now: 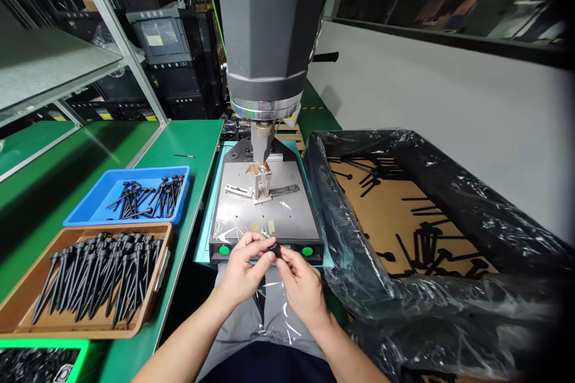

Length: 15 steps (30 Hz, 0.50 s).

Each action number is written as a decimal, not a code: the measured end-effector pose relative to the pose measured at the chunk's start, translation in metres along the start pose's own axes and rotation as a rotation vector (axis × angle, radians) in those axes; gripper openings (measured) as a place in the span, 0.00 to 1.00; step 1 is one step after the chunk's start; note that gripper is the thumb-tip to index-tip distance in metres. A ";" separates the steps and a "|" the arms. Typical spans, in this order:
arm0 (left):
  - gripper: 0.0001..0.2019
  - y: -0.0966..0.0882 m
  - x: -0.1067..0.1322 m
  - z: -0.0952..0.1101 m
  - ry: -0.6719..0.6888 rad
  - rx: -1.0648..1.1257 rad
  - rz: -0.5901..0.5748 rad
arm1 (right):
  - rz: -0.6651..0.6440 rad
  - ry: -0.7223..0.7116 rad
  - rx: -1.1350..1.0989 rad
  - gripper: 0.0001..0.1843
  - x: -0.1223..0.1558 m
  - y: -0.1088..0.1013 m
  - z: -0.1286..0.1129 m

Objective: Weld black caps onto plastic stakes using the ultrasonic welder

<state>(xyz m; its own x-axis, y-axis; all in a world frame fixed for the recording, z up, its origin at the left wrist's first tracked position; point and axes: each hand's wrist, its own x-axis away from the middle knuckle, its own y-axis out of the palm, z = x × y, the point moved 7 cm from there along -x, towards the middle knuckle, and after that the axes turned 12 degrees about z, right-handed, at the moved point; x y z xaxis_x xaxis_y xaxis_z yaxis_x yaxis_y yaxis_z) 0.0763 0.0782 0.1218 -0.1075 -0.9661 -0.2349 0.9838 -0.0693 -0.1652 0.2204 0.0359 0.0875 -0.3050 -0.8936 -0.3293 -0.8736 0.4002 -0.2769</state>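
Note:
My left hand [245, 266] and my right hand [303, 287] meet just in front of the press's base plate [251, 221]. Between their fingertips is a small black knobbed head [275, 249], like the heads of the long black pieces in the trays. Both hands are closed on it, thumbs and fingers pinching. Below it a dark pointed shape shows against my grey clothing; whether it belongs to the held piece I cannot tell. Beyond the hands a metal fixture [261, 182] stands on the plate, directly under the machine's tapered tool [262, 142].
At left, a brown tray [157, 287] and a blue tray [78, 210] hold many black knob-headed rods. A green-rimmed bin [81, 359] sits nearer. On the right is a plastic-lined box [368, 239] with more rods on cardboard. Green buttons [224, 250] flank the base's front; the grey machine head [265, 24] overhangs it.

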 end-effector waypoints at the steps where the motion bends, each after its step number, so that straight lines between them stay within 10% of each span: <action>1: 0.14 0.001 -0.003 0.001 -0.002 -0.002 0.008 | 0.028 -0.059 0.032 0.14 -0.005 -0.002 -0.002; 15: 0.17 0.007 -0.054 -0.014 -0.202 0.322 0.396 | 0.256 -0.403 0.155 0.14 -0.055 0.003 -0.025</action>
<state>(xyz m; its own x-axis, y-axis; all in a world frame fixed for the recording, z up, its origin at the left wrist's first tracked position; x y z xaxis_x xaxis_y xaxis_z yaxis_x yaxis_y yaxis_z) 0.0866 0.1337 0.1199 0.2783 -0.9602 -0.0256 0.9411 0.2672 0.2073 0.2245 0.0815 0.1277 -0.3044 -0.6257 -0.7182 -0.7138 0.6491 -0.2630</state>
